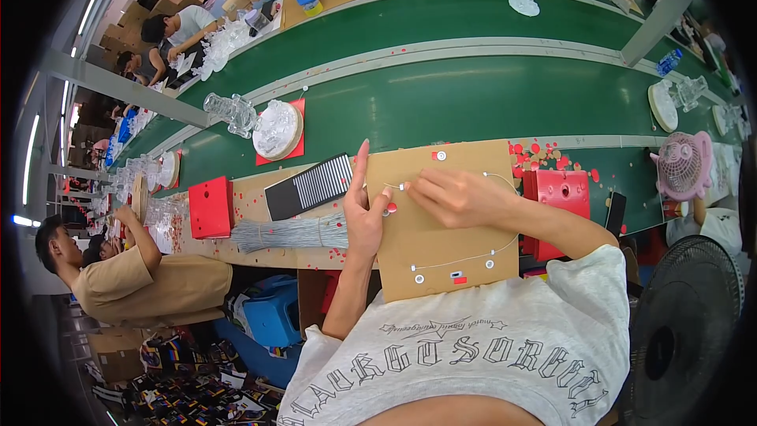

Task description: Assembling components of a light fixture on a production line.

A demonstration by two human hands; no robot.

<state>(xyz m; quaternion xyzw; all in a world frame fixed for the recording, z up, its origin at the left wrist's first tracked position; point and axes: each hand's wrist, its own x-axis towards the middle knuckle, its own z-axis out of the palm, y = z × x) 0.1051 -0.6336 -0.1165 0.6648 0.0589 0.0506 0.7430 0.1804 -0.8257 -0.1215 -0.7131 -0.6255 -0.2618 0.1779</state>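
A brown cardboard board (pixel 465 233) leans against my front, its far end on the bench. Along it runs a thin white wire (pixel 465 259) with small white clips, and round white pieces and a small slotted opening sit in the board. My right hand (pixel 453 196) lies over the board's upper middle, fingertips pinched on the wire beside a small white clip (pixel 402 186). At the board's left edge is my left hand (pixel 365 221), open, its fingers stretched up and its thumb close to the wire's end. My right fingers partly hide the wire.
A bundle of grey wires (pixel 288 234), a black-and-white striped strip sheet (pixel 311 188) and red boards (pixel 210 207) lie left. More red boards (pixel 558 209), a phone (pixel 616 211) and a pink fan (pixel 683 164) are right. Clear plastic pieces (pixel 277 129) stand on the green bench. Several people work nearby.
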